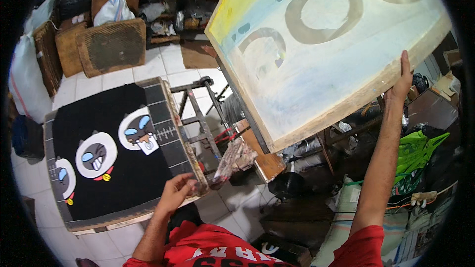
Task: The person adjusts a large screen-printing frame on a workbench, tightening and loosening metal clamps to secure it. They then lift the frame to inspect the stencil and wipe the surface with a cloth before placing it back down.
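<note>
My right hand (402,81) is closed round the lower right edge of a large silk screen frame (316,128), which stands tilted up on the right. Ring-shaped stencil openings and yellow and blue stains mark its pale mesh. On the left lies a printing board (166,118) with black fabric (138,178) spread on it. The fabric carries several printed cartoon cat faces in white, grey and blue, one of them (96,155) in the middle. My left hand (178,191) is at the board's near right corner, fingers loosely bent and apart, with nothing visible in it.
A metal hinge stand (200,118) joins board and screen, with a stained rag (236,158) hanging by it. Wooden boards (111,47) and white sacks (29,79) stand at the back left. Green bags (418,153) and a bulky sack (346,207) sit at the right.
</note>
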Demonstrator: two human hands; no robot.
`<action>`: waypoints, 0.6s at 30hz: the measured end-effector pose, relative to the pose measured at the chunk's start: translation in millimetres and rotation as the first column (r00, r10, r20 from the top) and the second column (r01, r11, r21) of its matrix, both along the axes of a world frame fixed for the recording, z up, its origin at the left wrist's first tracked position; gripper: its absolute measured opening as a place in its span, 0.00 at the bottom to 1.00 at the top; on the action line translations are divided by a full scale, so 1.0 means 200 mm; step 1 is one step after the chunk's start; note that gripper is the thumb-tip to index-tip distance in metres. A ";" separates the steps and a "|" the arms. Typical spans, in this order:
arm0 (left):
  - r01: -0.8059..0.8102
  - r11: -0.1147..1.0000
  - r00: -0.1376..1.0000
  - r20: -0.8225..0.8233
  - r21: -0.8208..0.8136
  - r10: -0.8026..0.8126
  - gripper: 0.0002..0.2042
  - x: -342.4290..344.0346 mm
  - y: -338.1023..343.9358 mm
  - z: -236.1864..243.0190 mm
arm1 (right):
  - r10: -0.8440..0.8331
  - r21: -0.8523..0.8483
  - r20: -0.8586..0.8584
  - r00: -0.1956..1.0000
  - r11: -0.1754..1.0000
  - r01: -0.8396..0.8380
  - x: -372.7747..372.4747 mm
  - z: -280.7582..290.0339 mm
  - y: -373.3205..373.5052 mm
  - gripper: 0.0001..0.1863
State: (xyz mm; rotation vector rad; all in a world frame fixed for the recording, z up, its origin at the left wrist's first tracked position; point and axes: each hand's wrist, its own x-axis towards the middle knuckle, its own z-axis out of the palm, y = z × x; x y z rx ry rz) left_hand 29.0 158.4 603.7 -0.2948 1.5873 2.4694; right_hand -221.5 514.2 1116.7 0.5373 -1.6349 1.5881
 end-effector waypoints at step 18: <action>-0.235 0.931 0.941 -0.305 -0.280 0.145 0.32 -1.59 0.51 0.02 | -0.221 -0.105 0.281 0.934 0.960 0.259 -0.92 -0.31 1.04 0.29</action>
